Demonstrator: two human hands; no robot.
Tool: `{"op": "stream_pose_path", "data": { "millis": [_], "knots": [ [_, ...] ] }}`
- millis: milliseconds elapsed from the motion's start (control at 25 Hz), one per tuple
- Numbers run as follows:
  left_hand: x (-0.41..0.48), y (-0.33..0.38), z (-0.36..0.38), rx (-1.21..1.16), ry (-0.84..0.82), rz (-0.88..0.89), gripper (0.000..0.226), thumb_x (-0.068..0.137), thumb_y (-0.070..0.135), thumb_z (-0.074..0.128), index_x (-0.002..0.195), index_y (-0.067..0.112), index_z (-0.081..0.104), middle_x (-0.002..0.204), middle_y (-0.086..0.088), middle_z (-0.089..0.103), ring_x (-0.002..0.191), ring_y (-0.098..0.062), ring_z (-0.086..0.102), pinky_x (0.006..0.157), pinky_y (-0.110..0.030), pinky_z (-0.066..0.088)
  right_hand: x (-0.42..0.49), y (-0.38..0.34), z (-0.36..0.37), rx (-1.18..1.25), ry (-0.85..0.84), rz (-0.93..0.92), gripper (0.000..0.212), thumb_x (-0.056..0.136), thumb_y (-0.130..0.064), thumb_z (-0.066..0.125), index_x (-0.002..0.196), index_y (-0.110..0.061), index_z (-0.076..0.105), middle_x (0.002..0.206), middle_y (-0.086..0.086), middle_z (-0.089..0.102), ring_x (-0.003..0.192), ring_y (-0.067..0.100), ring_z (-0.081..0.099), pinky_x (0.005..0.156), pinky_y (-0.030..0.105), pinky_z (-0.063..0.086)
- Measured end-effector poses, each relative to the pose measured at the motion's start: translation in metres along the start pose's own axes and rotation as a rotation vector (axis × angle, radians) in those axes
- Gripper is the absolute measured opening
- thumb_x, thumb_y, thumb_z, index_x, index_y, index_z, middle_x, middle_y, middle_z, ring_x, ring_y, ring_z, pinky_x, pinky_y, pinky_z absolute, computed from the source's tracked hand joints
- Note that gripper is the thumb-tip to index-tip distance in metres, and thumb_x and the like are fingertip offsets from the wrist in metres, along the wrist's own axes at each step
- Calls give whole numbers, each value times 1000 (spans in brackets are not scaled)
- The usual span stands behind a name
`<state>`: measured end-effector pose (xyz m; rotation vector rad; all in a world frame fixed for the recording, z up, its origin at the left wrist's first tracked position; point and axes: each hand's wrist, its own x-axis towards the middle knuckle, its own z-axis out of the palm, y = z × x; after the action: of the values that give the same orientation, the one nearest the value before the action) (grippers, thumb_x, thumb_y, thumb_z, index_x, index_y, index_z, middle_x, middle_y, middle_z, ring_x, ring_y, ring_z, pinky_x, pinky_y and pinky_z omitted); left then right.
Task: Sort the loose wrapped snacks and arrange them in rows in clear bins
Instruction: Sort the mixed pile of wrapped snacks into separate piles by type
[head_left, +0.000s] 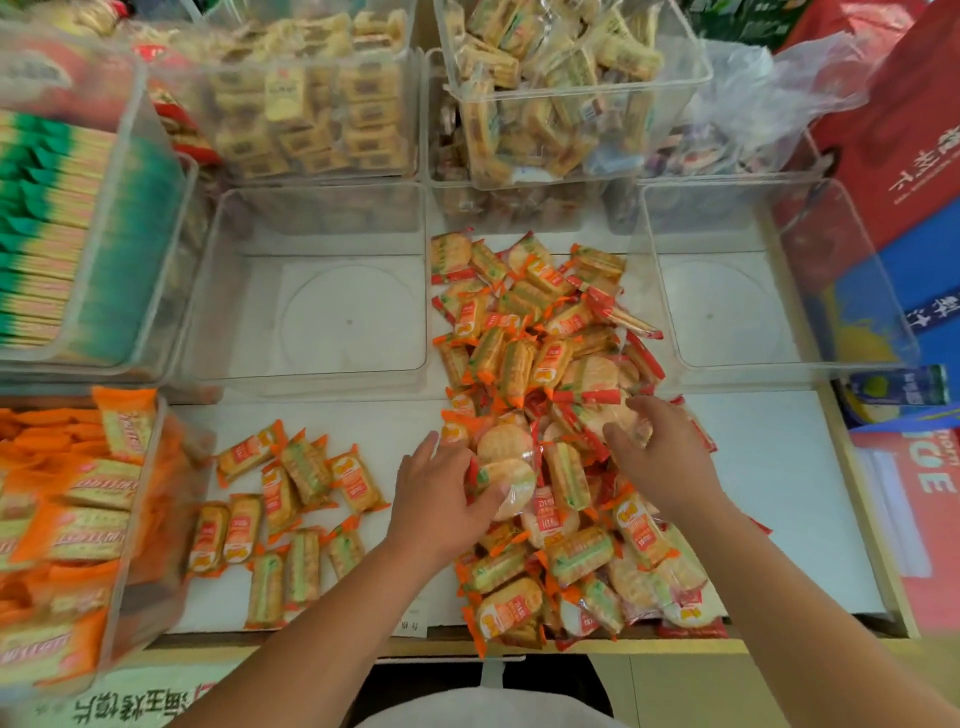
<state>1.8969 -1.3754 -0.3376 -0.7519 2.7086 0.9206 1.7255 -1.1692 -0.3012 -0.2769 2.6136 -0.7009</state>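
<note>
Reaching forward over the white surface (769, 493), both bare forearms angle inward to the heap of loose snacks (545, 353). The left hand (441, 499) lies palm down at the heap's near left edge, its grip clamped on a clear packet of round crackers (511, 475), thumb beneath it. The right hand (662, 460) sits on the heap's right side, fingers curled, its grip closed around another pale round packet (621, 418). A smaller group of orange packets (291, 509) lies flat to the left, apart from the heap. Two clear bins (208, 291) (665, 291) flank the heap's far end. At far left stand an orange-filled bin (145, 519) and a green-edged one (140, 234); red and blue bags (909, 156) crowd the right.
</note>
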Motion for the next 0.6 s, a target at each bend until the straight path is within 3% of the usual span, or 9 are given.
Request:
{"op": "stream_pose_path", "data": {
  "millis": [80, 160, 240, 320, 440, 600],
  "knots": [
    [6, 3, 1, 16, 14, 37, 47, 87, 67, 55, 100, 22, 60, 119, 7, 63, 130, -21, 46, 103, -44, 46, 16, -1, 4, -33, 8, 8, 40, 96, -45, 64, 128, -22, 62, 132, 3, 63, 117, 26, 60, 92, 40, 51],
    [16, 12, 4, -126, -53, -21, 48, 86, 62, 59, 112, 22, 61, 112, 7, 61, 108, -16, 55, 91, -43, 52, 28, 0, 6, -43, 5, 8, 29, 94, -44, 67, 112, -22, 63, 120, 4, 66, 105, 24, 61, 80, 36, 49],
    [26, 16, 7, -305, -76, -128, 54, 88, 56, 66, 131, 23, 59, 119, 7, 63, 111, -15, 59, 95, -38, 52, 35, 2, 5, -29, -51, 36, 25, 92, -41, 71, 104, -24, 58, 111, 2, 64, 93, 20, 58, 71, 33, 45],
    [28, 21, 9, -427, -45, -199, 52, 88, 44, 74, 133, 22, 59, 117, 9, 63, 108, -13, 60, 92, -32, 51, 39, -1, -1, 14, -69, 78, 27, 90, -37, 75, 101, -25, 54, 104, -1, 62, 83, 17, 57, 61, 31, 42],
    [27, 27, 8, -590, 88, -254, 37, 83, 32, 83, 113, 24, 63, 107, 6, 65, 98, -13, 64, 84, -33, 57, 31, -6, -12, 198, 26, 61, 30, 86, -19, 79, 97, -25, 52, 100, -2, 61, 86, 22, 58, 63, 33, 43],
    [10, 41, -18, -735, 225, -301, 33, 81, 23, 86, 100, 27, 59, 99, 6, 66, 87, -8, 66, 73, -32, 60, -15, -8, -30, 383, 125, 56, 42, 84, -12, 80, 119, -28, 60, 99, -4, 62, 90, 17, 61, 76, 31, 48]
  ]
}}
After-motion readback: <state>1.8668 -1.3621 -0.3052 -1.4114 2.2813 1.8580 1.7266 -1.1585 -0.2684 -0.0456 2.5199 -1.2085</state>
